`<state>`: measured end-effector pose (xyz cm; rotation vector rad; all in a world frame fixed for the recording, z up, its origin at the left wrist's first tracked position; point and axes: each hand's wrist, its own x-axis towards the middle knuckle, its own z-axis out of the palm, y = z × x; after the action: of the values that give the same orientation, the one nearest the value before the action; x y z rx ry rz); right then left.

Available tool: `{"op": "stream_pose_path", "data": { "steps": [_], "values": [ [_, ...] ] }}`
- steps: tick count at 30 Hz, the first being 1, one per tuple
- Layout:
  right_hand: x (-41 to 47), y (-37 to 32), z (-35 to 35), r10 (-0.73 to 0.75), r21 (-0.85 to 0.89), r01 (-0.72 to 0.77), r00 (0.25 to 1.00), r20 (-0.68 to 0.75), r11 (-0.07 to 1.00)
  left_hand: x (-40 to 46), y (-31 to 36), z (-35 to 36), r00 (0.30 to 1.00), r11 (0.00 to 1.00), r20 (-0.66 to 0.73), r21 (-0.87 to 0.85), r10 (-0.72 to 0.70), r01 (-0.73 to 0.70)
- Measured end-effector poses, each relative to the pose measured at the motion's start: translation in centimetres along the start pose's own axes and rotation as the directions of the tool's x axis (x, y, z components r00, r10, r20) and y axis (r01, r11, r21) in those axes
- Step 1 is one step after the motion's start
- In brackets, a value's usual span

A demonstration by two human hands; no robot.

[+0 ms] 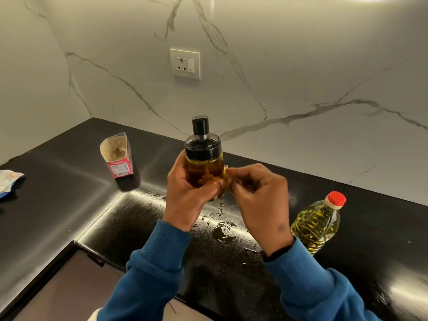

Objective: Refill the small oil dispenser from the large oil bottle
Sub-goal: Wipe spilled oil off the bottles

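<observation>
1. Above the black worktop (pixel 69 205), the left hand (pixel 185 200) holds the small oil dispenser (pixel 204 156) upright in the air, its grip curled round the lower glass body from the left.
2. The dispenser's black cap is on, and golden oil fills the glass part that shows above the fingers.
3. The right hand (pixel 259 200) is just beside the dispenser on its right, fingers curled and fingertips pinching something small and yellowish at the dispenser's side; what it is cannot be told.
4. The large oil bottle (pixel 316 224) stands on the worktop to the right of the hands, apart from them, its red cap on and oil inside.
5. A small puddle of oil (pixel 223 230) lies on the worktop below the hands.
6. An opened pink carton (pixel 118 158) stands to the left, well apart from the dispenser.
7. A wall socket (pixel 185 63) sits on the marble wall behind.
8. Both arms wear blue sleeves (pixel 157 274).
</observation>
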<state>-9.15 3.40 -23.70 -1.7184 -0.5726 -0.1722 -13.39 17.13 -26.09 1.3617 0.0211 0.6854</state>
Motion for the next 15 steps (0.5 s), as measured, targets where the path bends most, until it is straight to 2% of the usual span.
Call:
{"op": "stream_pose_path", "data": {
  "steps": [4, 6, 11, 15],
  "values": [
    [1.1, -2.1, 0.0, -0.172, 0.036, 0.176, 0.982, -0.081, 0.984, -0.4, -1.1, 0.5, 0.999, 0.999, 0.001, -0.002, -0.034, 0.034],
    [1.9, -2.1, -0.2, -0.197, 0.021, 0.200, 0.976, -0.096, 0.980, -0.4, -1.4, 0.6, 0.999, 0.999, 0.003, -0.015, -0.038, 0.038],
    [1.1, 0.4, -0.2, -0.006, -0.048, 0.008, 0.999, 0.048, 0.999, 0.1, -0.9, 0.1, 1.000, 1.000, -0.025, -0.020, 0.011, -0.012],
    [-0.1, 0.5, -0.3, 0.016, -0.005, -0.016, 0.999, 0.034, 1.000, 0.1, -1.1, 0.0, 0.999, 1.000, -0.041, -0.027, -0.003, 0.002]
  ]
}}
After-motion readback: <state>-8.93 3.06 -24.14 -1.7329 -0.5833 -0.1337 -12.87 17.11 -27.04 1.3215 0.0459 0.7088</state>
